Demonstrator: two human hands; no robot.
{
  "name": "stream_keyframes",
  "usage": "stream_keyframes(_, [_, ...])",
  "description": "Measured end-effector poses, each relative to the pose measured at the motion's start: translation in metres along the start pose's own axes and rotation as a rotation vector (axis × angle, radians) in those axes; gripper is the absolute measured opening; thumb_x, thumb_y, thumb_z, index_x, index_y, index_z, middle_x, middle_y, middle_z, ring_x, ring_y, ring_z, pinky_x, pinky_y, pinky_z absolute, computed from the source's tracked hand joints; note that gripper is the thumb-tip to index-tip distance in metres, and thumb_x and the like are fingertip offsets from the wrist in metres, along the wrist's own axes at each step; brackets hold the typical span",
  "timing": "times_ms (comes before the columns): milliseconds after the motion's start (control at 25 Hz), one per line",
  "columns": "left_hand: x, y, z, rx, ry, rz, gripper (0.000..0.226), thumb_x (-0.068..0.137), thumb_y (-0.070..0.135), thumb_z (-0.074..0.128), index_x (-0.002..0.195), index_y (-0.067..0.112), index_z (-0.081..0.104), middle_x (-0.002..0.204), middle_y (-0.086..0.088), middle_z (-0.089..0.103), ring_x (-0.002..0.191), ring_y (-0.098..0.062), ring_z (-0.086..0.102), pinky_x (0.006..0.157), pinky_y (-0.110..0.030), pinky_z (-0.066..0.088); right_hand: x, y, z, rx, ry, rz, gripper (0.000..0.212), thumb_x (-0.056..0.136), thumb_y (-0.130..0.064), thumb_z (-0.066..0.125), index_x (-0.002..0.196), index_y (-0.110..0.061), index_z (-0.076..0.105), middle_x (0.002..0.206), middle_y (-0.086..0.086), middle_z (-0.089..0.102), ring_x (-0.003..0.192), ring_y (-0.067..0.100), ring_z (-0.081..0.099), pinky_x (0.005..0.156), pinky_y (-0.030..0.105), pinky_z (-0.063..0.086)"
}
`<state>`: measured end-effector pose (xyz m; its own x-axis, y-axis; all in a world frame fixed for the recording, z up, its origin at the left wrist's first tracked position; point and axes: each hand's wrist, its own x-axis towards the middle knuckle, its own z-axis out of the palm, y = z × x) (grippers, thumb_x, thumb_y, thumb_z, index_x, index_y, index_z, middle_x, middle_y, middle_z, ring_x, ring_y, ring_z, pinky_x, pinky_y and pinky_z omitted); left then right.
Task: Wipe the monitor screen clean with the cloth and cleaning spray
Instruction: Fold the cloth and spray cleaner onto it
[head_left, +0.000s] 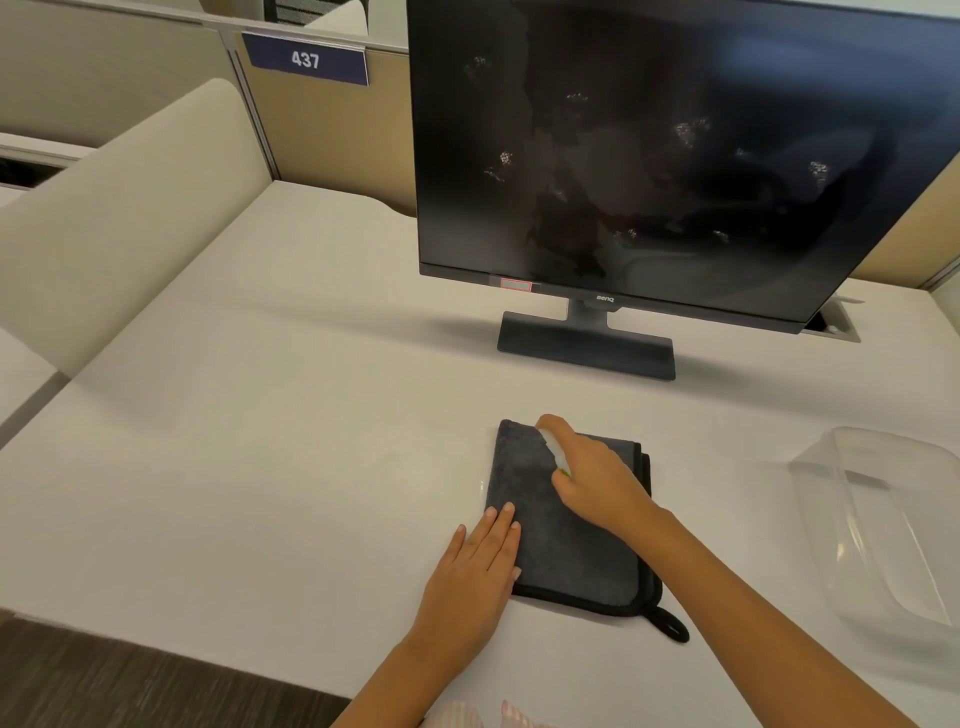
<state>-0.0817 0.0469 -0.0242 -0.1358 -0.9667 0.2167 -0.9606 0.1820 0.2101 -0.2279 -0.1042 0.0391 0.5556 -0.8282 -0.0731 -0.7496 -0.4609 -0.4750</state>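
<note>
A black monitor (670, 156) stands on the white desk (260, 441), its dark screen speckled with whitish smudges. In front of it lies a folded dark grey cloth (561, 551) with a black hanging loop at its near right corner. My left hand (475, 571) rests flat on the cloth's left edge, fingers together. My right hand (592, 478) hovers over the cloth's far part, closed around a small white spray bottle (555, 452) with a green mark, index finger on its top. Most of the bottle is hidden by the hand.
A clear plastic container (883, 525) sits at the right of the desk. Beige cubicle partitions (119, 208) rise at the left and back, one bearing a blue sign reading 437 (306, 60). A cable opening (834, 325) lies behind the monitor's right corner.
</note>
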Motion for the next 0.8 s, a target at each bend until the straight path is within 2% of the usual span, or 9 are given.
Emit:
stream_keyframes(120, [0.001,0.002,-0.003,-0.019,-0.043,-0.008,0.055,0.073,0.038,0.074,0.122,0.017,0.062,0.131,0.000,0.059,0.118,-0.016,0.057,0.090,-0.032,0.049,0.001,0.005,-0.008,0.070,0.067,0.058,0.062,0.092,-0.013,0.051,0.144,-0.026,0.022,0.108,0.007,0.064,0.080,0.013,0.058,0.076,0.023,0.047])
stream_keyframes(200, [0.000,0.001,-0.004,-0.009,-0.030,-0.005,0.055,0.073,0.038,0.074,0.122,0.016,0.062,0.131,0.000,0.058,0.118,-0.016,0.057,0.090,-0.032,0.049,0.000,0.011,-0.014,0.064,0.090,0.112,0.061,0.092,-0.012,0.051,0.144,-0.024,0.023,0.110,0.009,0.063,0.084,0.016,0.059,0.078,0.024,0.045])
stream_keyframes(320, [-0.001,0.001,-0.005,0.012,-0.022,0.003,0.055,0.072,0.037,0.076,0.121,0.016,0.063,0.130,0.000,0.059,0.117,-0.016,0.057,0.089,-0.032,0.050,-0.004,0.020,-0.021,0.031,0.103,0.142,0.056,0.091,-0.010,0.050,0.140,-0.023,0.027,0.103,0.011,0.065,0.075,0.015,0.057,0.071,0.025,0.046])
stream_keyframes(440, [-0.001,0.001,-0.007,0.012,-0.014,0.008,0.055,0.071,0.037,0.076,0.120,0.016,0.064,0.129,0.000,0.060,0.117,-0.016,0.058,0.088,-0.031,0.051,-0.009,0.026,-0.023,0.091,0.121,0.172,0.061,0.091,-0.009,0.050,0.144,-0.023,0.024,0.108,0.003,0.060,0.079,0.013,0.054,0.076,0.025,0.045])
stream_keyframes(560, [-0.001,0.002,-0.010,0.008,-0.002,0.017,0.054,0.072,0.035,0.077,0.120,0.015,0.064,0.129,-0.001,0.060,0.117,-0.017,0.058,0.088,-0.032,0.051,-0.016,0.031,-0.022,0.079,0.141,0.201,0.060,0.091,-0.007,0.051,0.143,-0.021,0.025,0.104,0.007,0.063,0.076,0.013,0.055,0.073,0.025,0.046])
stream_keyframes(720, [0.000,0.005,-0.015,-0.009,-0.014,0.025,0.053,0.071,0.035,0.077,0.119,0.016,0.065,0.129,0.000,0.060,0.116,-0.016,0.058,0.088,-0.031,0.052,-0.032,0.031,-0.019,0.094,0.102,0.147,0.054,0.088,-0.004,0.049,0.134,-0.025,0.031,0.089,0.008,0.064,0.067,0.011,0.057,0.062,0.028,0.051])
stream_keyframes(800, [0.001,0.005,-0.016,-0.018,-0.010,0.025,0.051,0.073,0.035,0.075,0.119,0.015,0.065,0.129,-0.001,0.060,0.116,-0.016,0.058,0.087,-0.031,0.053,-0.037,0.027,-0.015,0.133,0.071,0.109,0.057,0.088,-0.004,0.048,0.137,-0.027,0.029,0.090,0.003,0.063,0.070,0.010,0.058,0.064,0.025,0.051])
